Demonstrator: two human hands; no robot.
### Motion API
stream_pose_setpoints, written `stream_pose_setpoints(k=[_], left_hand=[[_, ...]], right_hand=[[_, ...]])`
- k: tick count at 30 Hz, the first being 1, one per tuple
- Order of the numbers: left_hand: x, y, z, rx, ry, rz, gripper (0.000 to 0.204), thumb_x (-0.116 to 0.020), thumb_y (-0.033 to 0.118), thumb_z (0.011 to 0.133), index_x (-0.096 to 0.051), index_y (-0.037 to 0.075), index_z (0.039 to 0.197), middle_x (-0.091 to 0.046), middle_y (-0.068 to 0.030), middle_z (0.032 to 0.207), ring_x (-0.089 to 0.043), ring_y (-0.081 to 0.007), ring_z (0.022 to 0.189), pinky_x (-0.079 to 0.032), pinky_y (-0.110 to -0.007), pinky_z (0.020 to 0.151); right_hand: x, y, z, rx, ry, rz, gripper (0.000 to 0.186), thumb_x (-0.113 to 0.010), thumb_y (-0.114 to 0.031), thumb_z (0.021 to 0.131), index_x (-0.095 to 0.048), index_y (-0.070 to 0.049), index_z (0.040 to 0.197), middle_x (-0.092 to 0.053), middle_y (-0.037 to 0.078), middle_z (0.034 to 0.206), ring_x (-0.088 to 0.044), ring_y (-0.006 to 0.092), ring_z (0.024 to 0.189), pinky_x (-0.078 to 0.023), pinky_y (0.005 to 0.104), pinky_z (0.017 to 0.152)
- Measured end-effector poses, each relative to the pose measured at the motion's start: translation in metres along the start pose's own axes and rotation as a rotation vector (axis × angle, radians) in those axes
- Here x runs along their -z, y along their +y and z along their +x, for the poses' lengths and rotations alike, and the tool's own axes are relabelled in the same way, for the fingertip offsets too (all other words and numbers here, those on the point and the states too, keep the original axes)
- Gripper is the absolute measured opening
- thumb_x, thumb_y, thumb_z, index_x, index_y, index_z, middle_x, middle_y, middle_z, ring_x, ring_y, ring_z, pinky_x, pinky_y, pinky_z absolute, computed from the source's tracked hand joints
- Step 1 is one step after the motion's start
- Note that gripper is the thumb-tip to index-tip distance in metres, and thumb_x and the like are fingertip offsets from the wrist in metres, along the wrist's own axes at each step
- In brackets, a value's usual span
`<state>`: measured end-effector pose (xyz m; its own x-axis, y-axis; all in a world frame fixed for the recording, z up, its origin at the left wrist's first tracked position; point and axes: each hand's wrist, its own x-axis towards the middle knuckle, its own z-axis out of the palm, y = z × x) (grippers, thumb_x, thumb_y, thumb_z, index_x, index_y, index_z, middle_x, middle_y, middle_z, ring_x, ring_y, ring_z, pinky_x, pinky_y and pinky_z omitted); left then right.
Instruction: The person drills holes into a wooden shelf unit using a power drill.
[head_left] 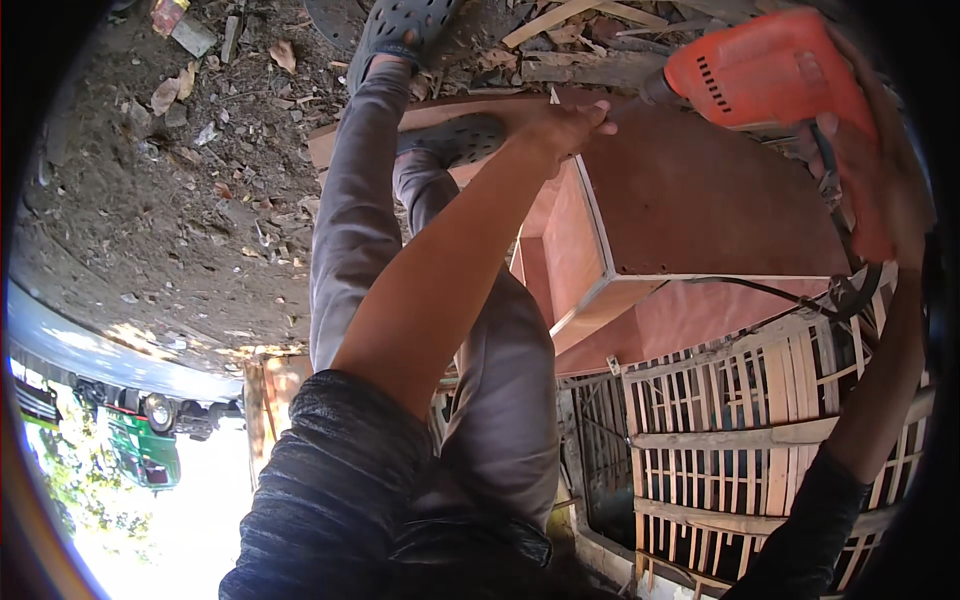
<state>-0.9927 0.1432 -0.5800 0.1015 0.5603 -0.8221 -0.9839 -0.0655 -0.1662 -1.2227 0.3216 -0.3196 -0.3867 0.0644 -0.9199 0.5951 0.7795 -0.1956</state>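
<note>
My right hand (865, 170) is wrapped round the handle of an orange power drill (750, 70) with a black cord. The drill's chuck points left, toward my left hand (575, 130), which is at the upper edge of a reddish-brown plywood box (700, 200) with open compartments. My left fingers are closed by the drill's tip; what is between them, if anything, is too small to make out. A few small dark holes show along the panel's front edge.
My legs in grey trousers (350, 230) and dark clogs (395, 35) stand beside the box on littered dirt (190, 230). Slatted woodwork (720, 400) lies at lower right, wood scraps (550, 25) at the top. A green vehicle (140, 440) appears at far left.
</note>
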Motion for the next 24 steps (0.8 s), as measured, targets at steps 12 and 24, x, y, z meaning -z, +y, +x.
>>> stream_pose_setpoints(k=[12, 24], left_hand=[[0.052, -0.010, -0.008, -0.558, 0.045, 1.038, 0.025, -0.074, 0.028, 0.093, -0.077, 0.012, 0.112, -0.076, -0.0075, 0.091, -0.070, -0.0195, 0.088, -0.054, -0.037, 0.079], [0.051, -0.026, -0.005, -0.644, 0.072, 1.041, 0.017, -0.071, 0.020, 0.094, -0.075, 0.011, 0.107, -0.075, -0.0126, 0.093, -0.070, -0.0292, 0.085, -0.055, -0.041, 0.078]], right_hand=[[-0.028, -0.041, 0.066, 0.280, -0.045, -0.574, 0.067, -0.068, -0.011, 0.090, -0.044, -0.002, 0.152, -0.072, 0.009, 0.093, -0.070, 0.0156, 0.083, -0.057, 0.0331, 0.069], [-0.058, -0.074, 0.086, -0.003, -0.248, -0.844, 0.068, -0.076, -0.013, 0.077, -0.053, -0.010, 0.142, -0.067, 0.010, 0.073, -0.063, 0.0202, 0.047, -0.051, 0.0340, 0.042]])
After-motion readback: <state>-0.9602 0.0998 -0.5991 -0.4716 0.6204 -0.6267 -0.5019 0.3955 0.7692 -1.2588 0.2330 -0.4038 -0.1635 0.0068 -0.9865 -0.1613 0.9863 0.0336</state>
